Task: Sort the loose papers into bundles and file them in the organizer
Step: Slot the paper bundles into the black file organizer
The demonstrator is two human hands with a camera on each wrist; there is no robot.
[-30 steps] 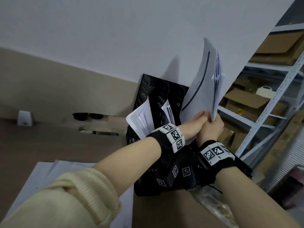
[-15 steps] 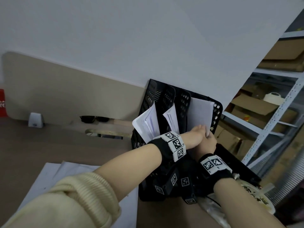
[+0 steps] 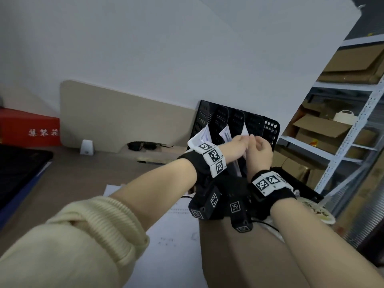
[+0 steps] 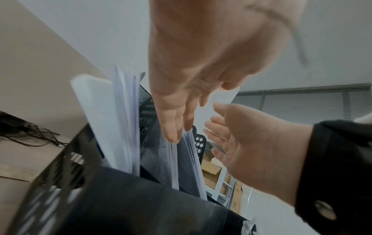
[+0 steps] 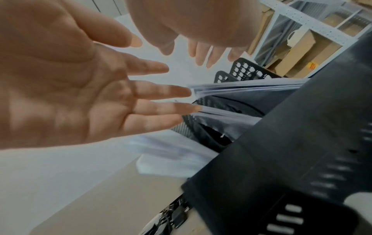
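The black mesh organizer point(image 3: 254, 123) stands at the back of the desk against the wall. White paper bundles stand in its first slot point(image 3: 202, 136), second slot point(image 3: 225, 133) and third slot point(image 3: 245, 130). My left hand point(image 3: 242, 140) hovers over the third slot with straight fingers point(image 4: 173, 135) touching the top edges of the filed sheets point(image 4: 193, 159). Beside it, my right hand point(image 3: 257, 144) hangs relaxed and holds nothing. The right wrist view shows the left hand's fingertips point(image 5: 187, 93) against the bundle edges point(image 5: 241, 85). More loose papers point(image 3: 176, 235) lie on the desk under my forearms.
A beige divider panel point(image 3: 124, 115) runs behind the desk, with a red box point(image 3: 29, 129) and a black flat item point(image 3: 18, 169) at the left. Metal shelving point(image 3: 353, 142) with cardboard boxes point(image 3: 320, 132) stands to the right. A food bowl point(image 3: 318, 213) sits at the desk's right edge.
Both hands held a paper bundle up above the organizer, lowered it into the third slot, and have now let go; the fingers are spread over its top edge.
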